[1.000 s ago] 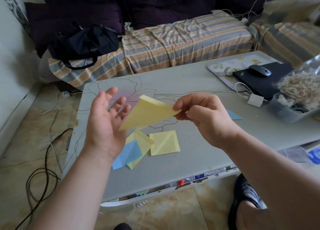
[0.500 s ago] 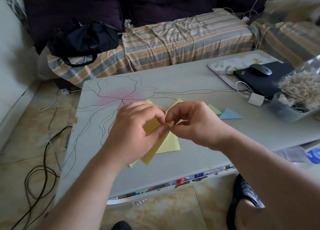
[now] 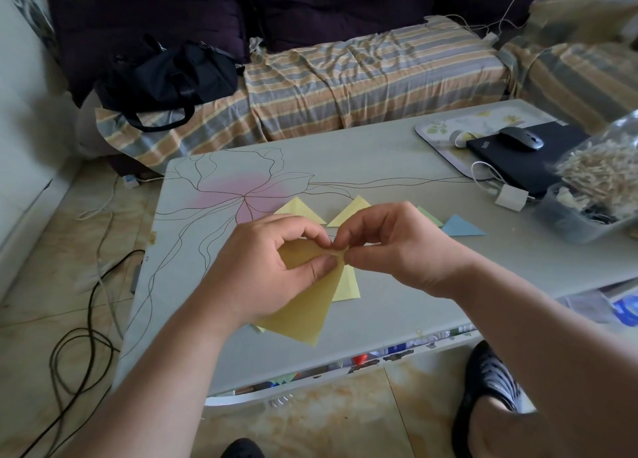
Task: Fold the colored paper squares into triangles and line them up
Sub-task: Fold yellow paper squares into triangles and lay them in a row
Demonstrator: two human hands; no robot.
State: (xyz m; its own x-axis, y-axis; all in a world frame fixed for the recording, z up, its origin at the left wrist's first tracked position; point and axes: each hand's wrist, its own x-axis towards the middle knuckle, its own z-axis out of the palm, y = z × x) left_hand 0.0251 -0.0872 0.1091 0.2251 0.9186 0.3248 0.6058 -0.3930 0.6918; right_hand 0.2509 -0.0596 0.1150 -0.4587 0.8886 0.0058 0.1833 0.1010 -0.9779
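A yellow paper square (image 3: 307, 305) hangs above the grey table (image 3: 379, 167), its two top corners brought together. My left hand (image 3: 272, 267) and my right hand (image 3: 393, 247) both pinch those corners at the top. Behind the hands lies a row of folded triangles: a yellow triangle (image 3: 299, 210), a second yellow triangle (image 3: 352, 211), a green triangle (image 3: 429, 217) mostly hidden by my right hand, and a blue triangle (image 3: 461, 226). A flat yellow sheet (image 3: 347, 285) lies on the table under the held paper.
At the table's right stand a plastic tub of wooden clips (image 3: 593, 195), a closed black laptop (image 3: 521, 160) with a mouse (image 3: 521, 139), a white charger (image 3: 511, 197) and a floral tray (image 3: 462, 126). A striped sofa (image 3: 345, 85) with a black bag (image 3: 165, 78) lies behind. Cables (image 3: 79, 354) cross the floor at left.
My left hand has come to the yellow paper and pinched it. Both hands have brought its corners together. Triangles behind the hands have come into view.
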